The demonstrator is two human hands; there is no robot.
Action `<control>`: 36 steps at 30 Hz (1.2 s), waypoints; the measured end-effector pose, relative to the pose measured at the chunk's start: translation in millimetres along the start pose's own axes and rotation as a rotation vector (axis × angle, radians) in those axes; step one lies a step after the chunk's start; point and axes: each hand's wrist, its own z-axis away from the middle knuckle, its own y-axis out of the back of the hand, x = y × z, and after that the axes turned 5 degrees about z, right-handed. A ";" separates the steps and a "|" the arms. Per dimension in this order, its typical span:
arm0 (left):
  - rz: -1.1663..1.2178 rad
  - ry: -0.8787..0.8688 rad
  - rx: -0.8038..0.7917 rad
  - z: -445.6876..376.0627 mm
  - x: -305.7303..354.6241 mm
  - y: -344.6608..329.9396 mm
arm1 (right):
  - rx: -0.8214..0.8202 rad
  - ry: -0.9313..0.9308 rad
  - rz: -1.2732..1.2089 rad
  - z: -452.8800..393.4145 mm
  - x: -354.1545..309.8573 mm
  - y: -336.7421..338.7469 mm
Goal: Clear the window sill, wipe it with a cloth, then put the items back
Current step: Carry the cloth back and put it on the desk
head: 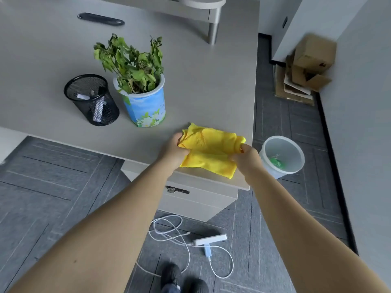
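Note:
A yellow cloth (208, 152) lies crumpled at the front right corner of the grey desk (201, 85). My left hand (174, 150) grips its left edge and my right hand (246, 158) pinches its right edge, so both hold it over the desk surface. Further left on the desk stand a wilted green plant in a blue flowered pot (145, 106) and a black mesh pen holder (92, 100) with a few items inside. No window sill is in view.
A white waste bin (282, 154) stands on the floor right of the desk. Cardboard boxes (306, 66) are piled by the wall. A white power strip (210, 240) and cables lie on the carpet near my shoes. A monitor stand leg (213, 28) rises at the back.

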 end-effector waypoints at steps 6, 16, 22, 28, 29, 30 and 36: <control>0.098 -0.007 0.150 43.3 -5.3 16.9 | 0.167 0.165 0.180 37.6 -0.8 -3.0; 0.261 -0.065 0.437 89.8 -17.1 103.8 | -0.043 0.474 0.032 88.6 -62.9 -69.6; 0.204 -0.091 0.478 58.7 -23.7 165.5 | -0.035 0.414 -0.010 72.4 -106.1 -116.9; 0.243 -0.098 0.402 -6.7 -22.1 202.6 | 0.091 0.408 -0.149 28.6 -139.3 -151.0; 0.260 -0.100 0.388 -18.9 -21.3 205.5 | 0.106 0.427 -0.175 18.7 -142.6 -156.0; 0.287 -0.111 0.374 -30.0 -21.4 208.3 | 0.110 0.440 -0.189 10.2 -144.9 -160.0; 0.423 -0.247 0.309 -80.3 -25.9 214.5 | 0.112 0.410 -0.188 -76.2 -126.6 -183.9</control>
